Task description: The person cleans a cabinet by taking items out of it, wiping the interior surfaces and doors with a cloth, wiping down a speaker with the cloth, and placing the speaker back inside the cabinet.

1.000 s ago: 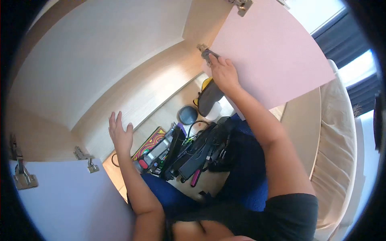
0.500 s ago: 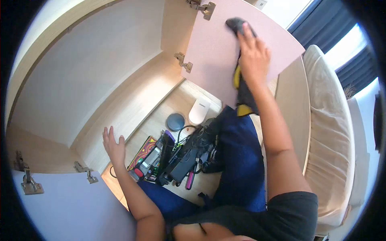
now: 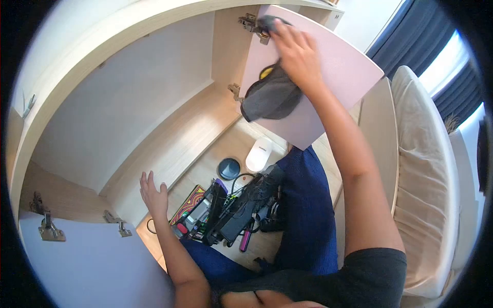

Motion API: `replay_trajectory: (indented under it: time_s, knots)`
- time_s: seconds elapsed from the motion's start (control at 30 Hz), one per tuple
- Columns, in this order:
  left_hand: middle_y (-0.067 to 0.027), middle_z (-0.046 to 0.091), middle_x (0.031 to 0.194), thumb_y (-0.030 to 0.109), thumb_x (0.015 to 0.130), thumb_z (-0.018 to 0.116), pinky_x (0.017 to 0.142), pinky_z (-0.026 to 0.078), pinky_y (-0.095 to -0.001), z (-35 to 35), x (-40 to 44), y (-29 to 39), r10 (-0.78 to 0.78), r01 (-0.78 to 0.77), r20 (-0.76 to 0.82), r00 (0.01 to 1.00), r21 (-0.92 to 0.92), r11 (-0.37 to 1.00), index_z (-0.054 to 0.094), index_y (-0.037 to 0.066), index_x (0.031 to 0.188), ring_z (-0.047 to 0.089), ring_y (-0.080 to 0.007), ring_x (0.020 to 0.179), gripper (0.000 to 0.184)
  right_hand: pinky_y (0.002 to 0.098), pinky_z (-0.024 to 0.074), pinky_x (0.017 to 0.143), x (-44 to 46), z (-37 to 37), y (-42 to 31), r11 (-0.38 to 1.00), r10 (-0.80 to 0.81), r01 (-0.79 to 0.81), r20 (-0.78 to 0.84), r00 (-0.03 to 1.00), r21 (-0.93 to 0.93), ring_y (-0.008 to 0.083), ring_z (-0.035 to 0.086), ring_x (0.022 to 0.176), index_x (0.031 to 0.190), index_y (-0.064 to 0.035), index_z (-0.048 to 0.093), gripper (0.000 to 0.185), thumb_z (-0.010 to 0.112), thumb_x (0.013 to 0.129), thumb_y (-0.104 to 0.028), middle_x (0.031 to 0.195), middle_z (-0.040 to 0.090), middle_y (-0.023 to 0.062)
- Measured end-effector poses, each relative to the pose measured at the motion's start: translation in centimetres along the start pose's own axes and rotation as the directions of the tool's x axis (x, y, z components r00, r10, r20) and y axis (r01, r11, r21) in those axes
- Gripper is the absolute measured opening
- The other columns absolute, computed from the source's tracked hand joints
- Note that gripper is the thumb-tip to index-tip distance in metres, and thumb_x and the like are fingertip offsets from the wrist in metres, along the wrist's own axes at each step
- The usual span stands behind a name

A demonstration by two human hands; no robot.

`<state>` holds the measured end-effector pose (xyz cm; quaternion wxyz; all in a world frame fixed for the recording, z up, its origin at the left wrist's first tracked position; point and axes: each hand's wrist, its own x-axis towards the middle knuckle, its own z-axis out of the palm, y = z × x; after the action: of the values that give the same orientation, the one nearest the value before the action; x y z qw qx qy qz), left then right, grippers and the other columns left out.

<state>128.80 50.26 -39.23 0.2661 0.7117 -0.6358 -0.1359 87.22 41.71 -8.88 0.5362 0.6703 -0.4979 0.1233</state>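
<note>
My right hand (image 3: 299, 55) presses a dark grey cloth (image 3: 275, 95) with yellow patches against the inner face of the pinkish cabinet door (image 3: 339, 66), close to its upper hinge (image 3: 255, 28). Most of the cloth hangs below the fingers, swung to the left. My left hand (image 3: 154, 194) has its fingers spread and holds nothing; it is over the front edge of the cabinet's bottom board (image 3: 169, 149). The open cabinet (image 3: 128, 97) has pale walls and a light wood frame.
On the floor between my legs lie a bundle of black cables and devices (image 3: 246, 200), a patterned box (image 3: 189, 205), a round dark container (image 3: 228, 168) and a white device (image 3: 259, 155). A second open door (image 3: 92, 262) stands at left, a cushioned bed edge (image 3: 423, 179) at right.
My right hand has moved left and slightly up across the door, taking the cloth along towards the upper hinge. The view has shifted slightly; my left hand stays spread.
</note>
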Motion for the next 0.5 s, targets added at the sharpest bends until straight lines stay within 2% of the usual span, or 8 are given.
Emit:
replay_trajectory:
  time_s: [0.1, 0.17, 0.2, 0.3, 0.37, 0.4, 0.47, 0.5]
  knots:
    - [-0.0119, 0.028, 0.148, 0.019, 0.079, 0.060, 0.112, 0.018, -0.0488, -0.1, 0.0, -0.3, 0.027, -0.027, -0.009, 1.000, 0.003, 1.000, 0.044, 0.011, 0.134, 0.024, -0.0306, 0.137, 0.058, 0.0319, 0.0382, 0.094, 4.0, 0.3, -0.8, 0.994, -0.098, 0.096, -0.028, 0.995, -0.045, 0.0150, 0.049, 0.115, 0.114, -0.0106, 0.062, 0.036, 0.053, 0.079, -0.013, 0.131, 0.050, 0.0010]
    - [-0.0113, 0.027, 0.148, 0.020, 0.080, 0.060, 0.112, 0.017, -0.0487, -0.3, -0.1, 0.0, 0.005, -0.005, 0.020, 1.000, -0.001, 1.000, 0.043, 0.011, 0.135, 0.022, -0.0303, 0.138, 0.058, 0.0297, 0.0400, 0.090, 6.0, -0.5, -0.9, 0.981, -0.100, 0.135, 0.232, 0.968, -0.141, 0.0147, 0.050, 0.113, 0.111, -0.0107, 0.062, 0.033, 0.054, 0.079, -0.015, 0.128, 0.051, 0.0010]
    - [-0.0113, 0.027, 0.148, 0.020, 0.080, 0.060, 0.112, 0.017, -0.0487, -0.4, 0.1, 0.0, 0.006, -0.006, 0.016, 1.000, 0.002, 1.000, 0.043, 0.011, 0.135, 0.022, -0.0303, 0.138, 0.058, 0.0297, 0.0400, 0.090, 5.8, -0.4, -0.6, 0.982, -0.097, 0.131, 0.228, 0.969, -0.139, 0.0147, 0.050, 0.113, 0.111, -0.0107, 0.062, 0.033, 0.054, 0.079, -0.015, 0.128, 0.051, 0.0010]
    - [-0.0104, 0.027, 0.149, 0.021, 0.081, 0.059, 0.112, 0.017, -0.0487, -0.5, -0.1, -0.5, 0.023, -0.022, 0.025, 0.999, -0.040, 0.999, 0.043, 0.012, 0.136, 0.021, -0.0301, 0.139, 0.058, 0.0300, 0.0416, 0.088, 3.0, -1.0, 0.6, 0.985, -0.122, 0.143, 0.189, 0.974, -0.100, 0.0160, 0.050, 0.112, 0.109, -0.0084, 0.061, 0.031, 0.052, 0.080, -0.015, 0.128, 0.050, 0.0021]
    - [-0.0102, 0.026, 0.149, 0.021, 0.081, 0.059, 0.112, 0.017, -0.0488, -0.5, 0.0, -0.3, 0.023, -0.023, 0.047, 0.999, 0.001, 1.000, 0.042, 0.012, 0.136, 0.021, -0.0302, 0.139, 0.058, 0.0309, 0.0429, 0.086, 1.6, -0.9, 1.5, 0.998, -0.066, 0.065, 0.065, 0.996, 0.022, 0.0170, 0.051, 0.111, 0.110, -0.0066, 0.061, 0.031, 0.052, 0.082, -0.015, 0.129, 0.050, 0.0030]
    - [-0.0102, 0.026, 0.149, 0.021, 0.081, 0.059, 0.112, 0.017, -0.0488, -0.4, 0.0, -0.2, 0.021, -0.021, 0.045, 0.999, 0.003, 1.000, 0.042, 0.012, 0.136, 0.021, -0.0302, 0.139, 0.058, 0.0309, 0.0429, 0.086, 2.2, -0.9, 1.6, 0.998, -0.066, 0.065, 0.063, 0.996, 0.024, 0.0170, 0.051, 0.111, 0.110, -0.0066, 0.061, 0.031, 0.052, 0.082, -0.015, 0.129, 0.050, 0.0030]
    - [-0.0110, 0.026, 0.149, 0.021, 0.082, 0.059, 0.112, 0.018, -0.0490, -0.2, -0.3, -0.2, 0.034, -0.034, 0.019, 0.999, 0.005, 0.999, 0.042, 0.012, 0.137, 0.021, -0.0307, 0.139, 0.058, 0.0308, 0.0439, 0.081, 3.2, -1.1, 2.2, 0.995, -0.091, 0.083, -0.161, 0.983, -0.055, 0.0162, 0.053, 0.099, 0.100, -0.0057, 0.064, 0.026, 0.055, 0.079, -0.017, 0.117, 0.056, 0.0039]
    - [-0.0110, 0.026, 0.149, 0.021, 0.082, 0.059, 0.112, 0.018, -0.0490, -0.2, -0.5, -0.2, 0.034, -0.034, 0.022, 0.999, 0.006, 0.999, 0.042, 0.012, 0.137, 0.021, -0.0307, 0.139, 0.058, 0.0309, 0.0439, 0.081, 3.0, -1.3, 1.6, 0.993, -0.079, 0.072, -0.071, 0.994, -0.098, 0.0165, 0.053, 0.100, 0.105, -0.0045, 0.062, 0.029, 0.053, 0.080, -0.016, 0.119, 0.055, 0.0042]
